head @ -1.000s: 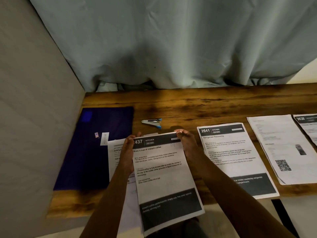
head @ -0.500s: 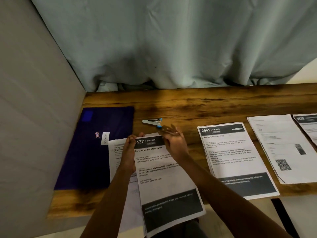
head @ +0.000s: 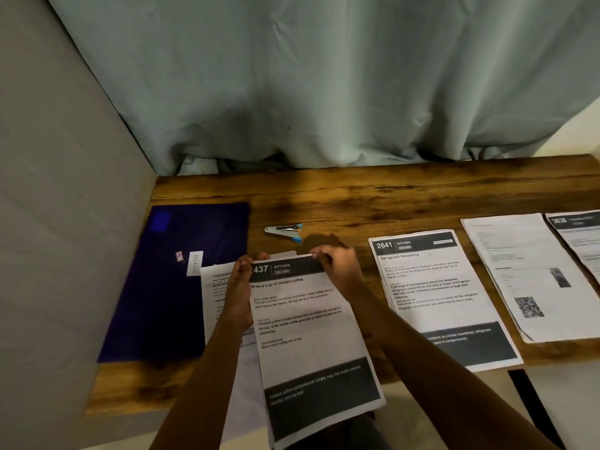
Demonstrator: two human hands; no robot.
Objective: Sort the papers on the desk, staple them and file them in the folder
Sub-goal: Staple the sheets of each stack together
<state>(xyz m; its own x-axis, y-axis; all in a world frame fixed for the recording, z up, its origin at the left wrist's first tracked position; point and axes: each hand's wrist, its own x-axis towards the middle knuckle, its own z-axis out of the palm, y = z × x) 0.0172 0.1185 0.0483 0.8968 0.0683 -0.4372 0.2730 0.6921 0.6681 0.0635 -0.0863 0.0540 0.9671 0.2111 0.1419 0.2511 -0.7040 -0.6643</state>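
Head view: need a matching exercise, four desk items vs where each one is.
1. folder
2. stapler
3. instant coffee sheet
4. 2641 stack

A. pinched at its top edge by the left hand and right hand
B. on bare wood beyond the hands
C. flat at the left end of the desk
D. flat on the desk, right of both hands

Pairs: 1-C, 2-B, 3-A, 4-D

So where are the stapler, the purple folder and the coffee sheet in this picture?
stapler point(head: 282, 229), head view, on its metal body.
purple folder point(head: 168, 303), head view, on its bare cover.
coffee sheet point(head: 308, 349), head view, on the middle of the page.
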